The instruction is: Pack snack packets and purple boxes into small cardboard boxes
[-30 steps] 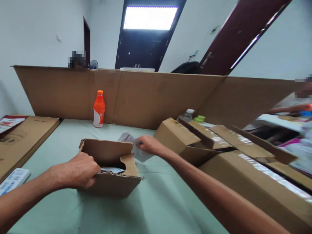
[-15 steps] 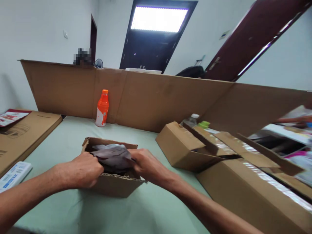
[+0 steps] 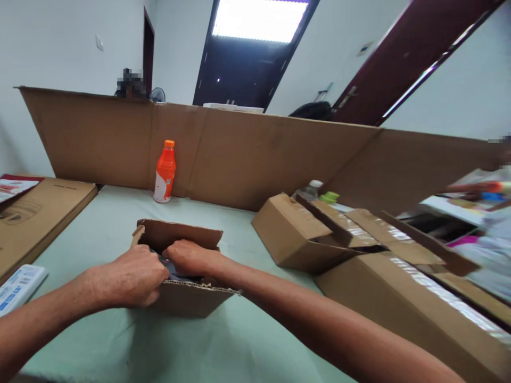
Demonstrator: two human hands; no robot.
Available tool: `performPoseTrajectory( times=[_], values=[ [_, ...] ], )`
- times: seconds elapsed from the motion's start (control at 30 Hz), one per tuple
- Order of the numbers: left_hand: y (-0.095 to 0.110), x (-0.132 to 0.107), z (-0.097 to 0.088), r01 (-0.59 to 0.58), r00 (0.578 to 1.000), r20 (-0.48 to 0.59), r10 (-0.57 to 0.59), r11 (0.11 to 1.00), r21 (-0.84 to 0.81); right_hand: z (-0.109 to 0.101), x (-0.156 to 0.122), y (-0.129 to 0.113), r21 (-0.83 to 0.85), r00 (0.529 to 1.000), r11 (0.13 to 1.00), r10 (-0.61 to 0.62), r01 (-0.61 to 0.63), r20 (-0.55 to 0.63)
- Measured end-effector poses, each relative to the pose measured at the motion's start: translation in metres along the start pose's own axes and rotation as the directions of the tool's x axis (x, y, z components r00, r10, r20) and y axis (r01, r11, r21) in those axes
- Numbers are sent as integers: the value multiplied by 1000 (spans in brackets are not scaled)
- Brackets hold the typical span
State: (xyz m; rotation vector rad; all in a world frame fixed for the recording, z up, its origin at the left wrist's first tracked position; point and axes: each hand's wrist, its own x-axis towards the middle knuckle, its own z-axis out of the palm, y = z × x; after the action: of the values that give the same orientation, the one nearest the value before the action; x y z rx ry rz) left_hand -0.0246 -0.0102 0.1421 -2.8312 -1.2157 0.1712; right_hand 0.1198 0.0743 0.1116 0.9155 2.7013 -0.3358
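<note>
A small open cardboard box (image 3: 187, 300) sits on the pale green table in front of me. My left hand (image 3: 133, 276) is closed on the box's near left edge. My right hand (image 3: 191, 258) is down inside the box, fingers curled, pressing on a dark plastic-wrapped packet (image 3: 170, 266) of which only a sliver shows between the two hands. The rest of the packet and the box's inside are hidden by my hands.
An orange bottle (image 3: 164, 173) stands by the tall cardboard screen (image 3: 255, 154) at the back. Larger open cartons (image 3: 303, 234) lie to the right, a flat carton (image 3: 35, 213) and a white leaflet (image 3: 18, 287) to the left. Another person's arm (image 3: 475, 187) shows at far right.
My right hand brought a grey wrapped packet from beside the box, over it, and has pushed it down inside. My left hand has stayed on the box's edge.
</note>
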Motion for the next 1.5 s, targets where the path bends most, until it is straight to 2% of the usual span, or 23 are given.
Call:
performPoseTrajectory(
  times=[0.07,0.13,0.17,0.2,0.23,0.27,0.3,0.33,0.37,0.4,0.47,0.5,0.57,0.6,0.67,0.73,0.87,0.93,1.03,1.13,1.3,1.43,1.5],
  values=[
    [-3,-5,0,-23,999,-40,22,999,-26,-6,-17,5,47,998,997,-57,58,-22],
    [-7,-16,1,-51,984,-172,41,997,-54,-10,-44,13,166,970,975,-113,151,-217],
    [-9,-24,4,-58,956,-290,34,995,-75,-10,-61,20,246,919,949,-95,200,-382],
    [-11,-33,7,-55,908,-420,6,993,-106,-6,-77,26,325,833,915,-23,241,-552],
    [-14,-41,13,-42,843,-536,-43,989,-145,-1,-93,33,397,719,876,87,274,-689],
    [-16,-49,20,-23,774,-625,-102,982,-189,8,-106,39,454,601,841,206,295,-772],
    [-18,-56,29,-1,725,-670,-162,972,-236,18,-117,45,494,507,815,301,302,-808],
    [-19,-60,38,22,709,-672,-213,960,-281,29,-124,49,521,446,796,363,309,-818],
    [-19,-63,48,33,715,-653,-251,945,-327,40,-128,52,536,415,781,393,320,-821],
    [-18,-63,57,35,725,-628,-282,926,-375,51,-130,54,540,405,772,398,337,-823],
    [-15,-58,71,40,729,-584,-357,874,-485,64,-125,56,533,419,770,380,350,-825],
    [-12,-55,75,54,709,-575,-408,844,-533,67,-122,56,530,432,776,371,342,-822],
    [-8,-46,79,93,632,-587,-506,802,-591,66,-114,58,528,464,787,356,319,-811],
    [-7,-41,78,114,595,-598,-537,793,-599,64,-111,58,528,499,788,335,316,-799],
    [-6,-33,77,151,551,-616,-563,793,-590,61,-106,58,507,584,797,250,328,-772],
    [-6,-27,78,185,533,-627,-568,801,-569,62,-105,56,443,630,840,165,314,-759],
    [-6,-21,87,254,510,-637,-578,809,-531,74,-106,44,255,674,941,41,222,-737],
    [-7,-20,92,264,517,-641,-567,818,-511,76,-107,38,209,737,961,8,180,-676],
    [-12,-19,97,203,589,-650,-480,867,-456,72,-107,33,190,799,975,20,119,-601],
    [-17,-18,99,158,626,-664,-409,900,-405,72,-107,36,160,809,979,-10,128,-587],
    [-19,-20,94,178,647,-661,-382,918,-355,73,-101,48,28,762,990,-87,137,-641],
    [-22,-21,87,166,661,-655,-367,922,-349,60,-89,54,22,857,982,-154,189,-493],
    [-26,-21,85,152,657,-662,-361,923,-353,54,-85,57,42,880,972,-189,230,-436]
  ],
)
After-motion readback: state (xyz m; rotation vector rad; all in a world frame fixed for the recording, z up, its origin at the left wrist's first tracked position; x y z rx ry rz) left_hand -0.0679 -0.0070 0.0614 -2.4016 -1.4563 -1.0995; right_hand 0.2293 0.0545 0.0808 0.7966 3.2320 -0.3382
